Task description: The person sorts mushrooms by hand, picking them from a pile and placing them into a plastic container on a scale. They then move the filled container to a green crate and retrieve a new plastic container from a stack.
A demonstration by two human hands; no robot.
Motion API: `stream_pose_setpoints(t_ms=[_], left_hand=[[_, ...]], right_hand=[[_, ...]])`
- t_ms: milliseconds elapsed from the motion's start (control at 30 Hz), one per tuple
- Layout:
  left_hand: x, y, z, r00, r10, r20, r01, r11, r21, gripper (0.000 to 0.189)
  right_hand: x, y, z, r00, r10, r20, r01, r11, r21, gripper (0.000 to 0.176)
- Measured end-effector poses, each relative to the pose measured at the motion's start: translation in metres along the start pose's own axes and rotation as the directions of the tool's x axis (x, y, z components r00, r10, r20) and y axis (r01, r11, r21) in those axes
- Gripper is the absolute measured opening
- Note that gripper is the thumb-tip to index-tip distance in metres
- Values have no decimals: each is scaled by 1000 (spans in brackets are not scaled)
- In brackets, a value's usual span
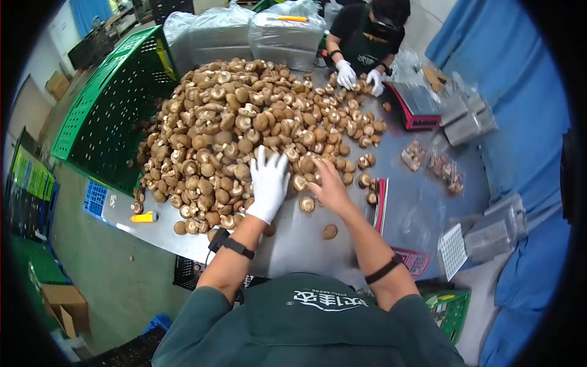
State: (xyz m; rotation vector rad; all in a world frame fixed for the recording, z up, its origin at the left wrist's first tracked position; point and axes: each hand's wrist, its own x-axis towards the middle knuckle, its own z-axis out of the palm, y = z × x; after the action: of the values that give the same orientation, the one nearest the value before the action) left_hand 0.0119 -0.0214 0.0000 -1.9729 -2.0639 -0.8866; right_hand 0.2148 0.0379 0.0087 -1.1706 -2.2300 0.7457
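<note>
A large heap of brown shiitake mushrooms (211,131) covers much of the metal table. My left hand (269,186), in a white glove, rests at the near edge of the heap with its fingers stretched out and spread. Bare, my right hand (333,188) is just to the right of it, thumb and fingers apart, close beside a few mushrooms; whether it touches them I cannot make out. One loose mushroom (307,203) lies pale underside up below the hands, and another mushroom (330,231) lies nearer to me.
A green crate (101,104) tilts toward the heap's left side. Across the table, a co-worker's gloved hands (346,75) are at the mushrooms, beside a red-edged scale (422,122). Bagged mushrooms (445,170) lie right. An orange-yellow cutter (144,217) is near the left edge.
</note>
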Motion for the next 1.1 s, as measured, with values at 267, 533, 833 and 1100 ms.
stream_pose_setpoints(t_ms=[267, 533, 833, 1100], left_hand=[[-121, 40, 23, 975, 119, 186, -87, 982, -170, 53], [-185, 47, 1, 975, 15, 222, 49, 959, -279, 52], [-186, 43, -19, 992, -39, 122, 65, 973, -223, 53], [-144, 40, -21, 973, -199, 113, 200, 980, 2, 64]], right_hand=[[-3, 7, 22, 977, -176, 118, 202, 941, -270, 65], [-111, 5, 15, 958, -248, 145, 277, 933, -228, 61], [-158, 15, -1, 969, -196, 148, 214, 969, -122, 50], [-163, 27, 11, 990, 129, -59, -129, 992, 6, 61]])
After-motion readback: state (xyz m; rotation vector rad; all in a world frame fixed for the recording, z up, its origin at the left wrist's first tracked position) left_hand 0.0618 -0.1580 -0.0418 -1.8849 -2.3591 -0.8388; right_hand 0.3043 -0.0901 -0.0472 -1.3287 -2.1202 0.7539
